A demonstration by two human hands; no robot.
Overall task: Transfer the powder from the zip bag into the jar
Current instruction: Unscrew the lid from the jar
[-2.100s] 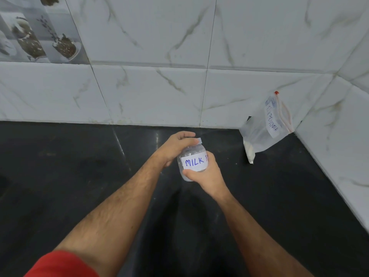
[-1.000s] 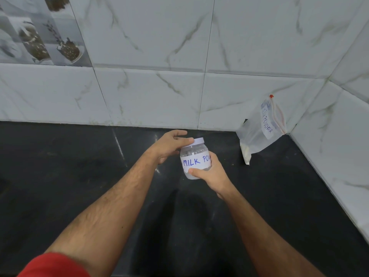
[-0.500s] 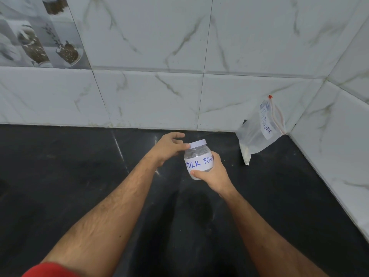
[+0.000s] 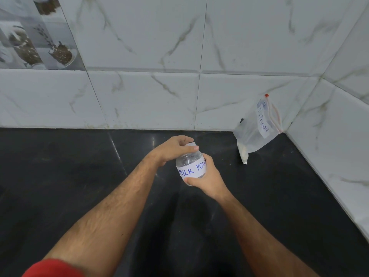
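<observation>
A small clear jar (image 4: 191, 165) with a white label reading "MILK POW" is held above the black counter. My right hand (image 4: 207, 180) grips its body from the right and below. My left hand (image 4: 175, 149) is closed over the white lid (image 4: 192, 145) on top, hiding most of it. The zip bag (image 4: 257, 127) leans in the back right corner against the wall, apart from both hands. It is clear plastic with a red zip and a white label, and a little white powder (image 4: 243, 153) lies in its lower corner.
The black stone counter (image 4: 79, 176) spreads left and toward me. White marble-patterned wall tiles (image 4: 149, 100) close the back and the right side (image 4: 329, 156), meeting in the corner behind the bag.
My left hand has moved from the lid's side to grip over its top. The jar has stayed in my right hand with its label turned slightly. The bag has not moved.
</observation>
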